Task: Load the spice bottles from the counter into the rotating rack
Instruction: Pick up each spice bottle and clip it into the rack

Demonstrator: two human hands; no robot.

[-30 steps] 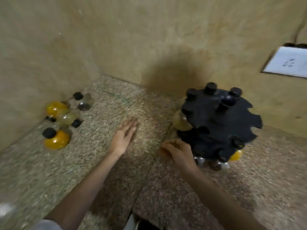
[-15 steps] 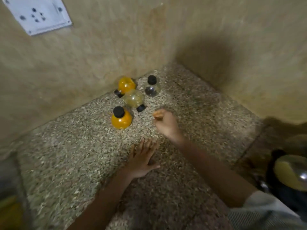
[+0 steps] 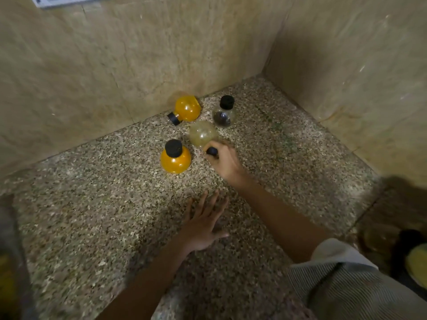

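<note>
Speckled granite counter [image 3: 92, 227] bears a round pale bottle [image 3: 203, 133] lying sideways, its black cap [image 3: 211, 150] pinched by the right hand [image 3: 225, 161], while the left hand [image 3: 203, 225] lies flat, fingers spread.

Single head cam, wide-angle, is looking forward and steeply down onto the counter [image 3: 92, 227], facing into the wall corner [image 3: 265, 70], sitting close in above the near edge.

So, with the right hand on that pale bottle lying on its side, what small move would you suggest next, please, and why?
Probably lift the pale bottle straight up off the counter: the right hand grips its black cap, and an upright orange bottle and a clear bottle stand close beside it, so dragging could knock them.
</note>
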